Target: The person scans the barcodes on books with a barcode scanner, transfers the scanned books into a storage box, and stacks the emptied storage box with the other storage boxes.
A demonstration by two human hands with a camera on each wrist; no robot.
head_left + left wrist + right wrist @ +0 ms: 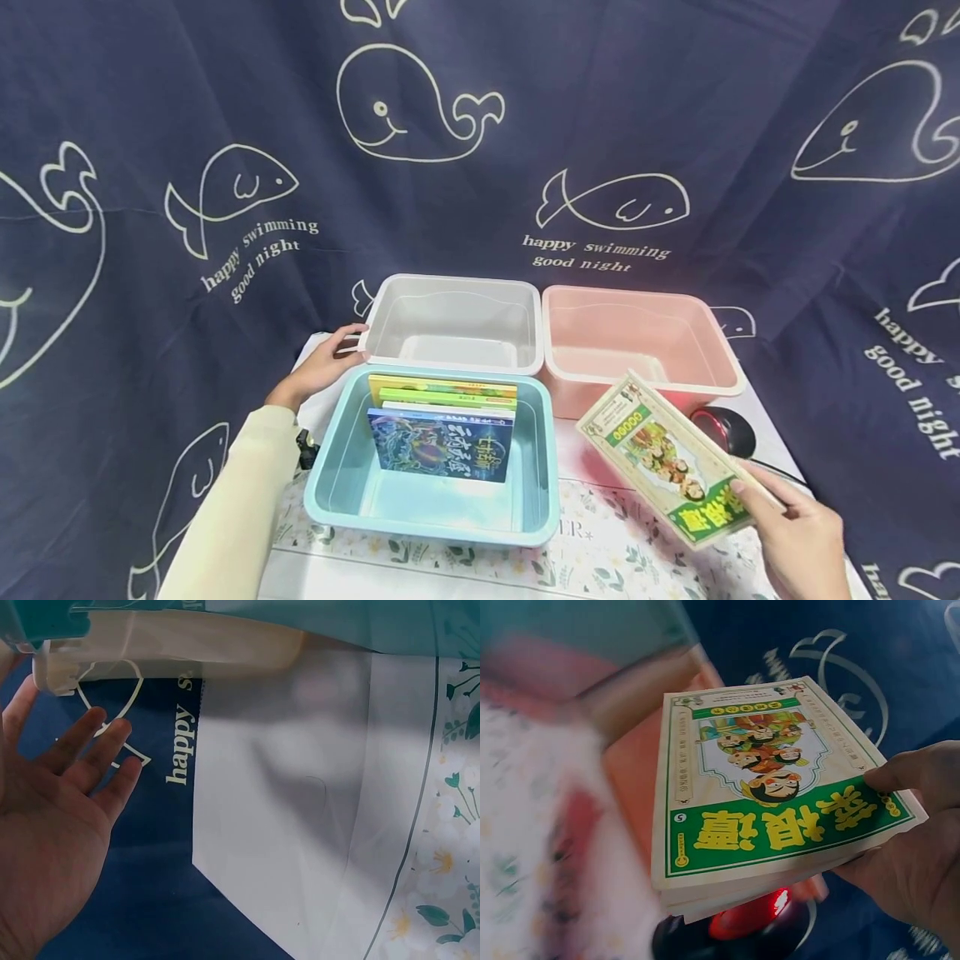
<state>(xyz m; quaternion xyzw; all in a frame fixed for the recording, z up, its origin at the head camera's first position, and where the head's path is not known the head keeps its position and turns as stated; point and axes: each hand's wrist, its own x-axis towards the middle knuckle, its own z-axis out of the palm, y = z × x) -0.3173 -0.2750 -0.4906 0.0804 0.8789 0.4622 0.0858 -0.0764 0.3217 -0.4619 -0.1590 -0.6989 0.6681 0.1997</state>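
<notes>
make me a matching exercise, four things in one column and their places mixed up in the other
Things
1. cream-and-green book
2. blue bin
3. gray bin
4. pink bin

Places
A. directly behind the blue bin
B. around several standing books
C. directly beside the gray bin, on its right
D. in the right hand

Pairs: 1-D, 2-B, 3-A, 4-C

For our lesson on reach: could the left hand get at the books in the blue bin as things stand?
Probably yes: the left hand is by the gray bin, close to the blue bin, whose open top leaves the books uncovered.
</notes>
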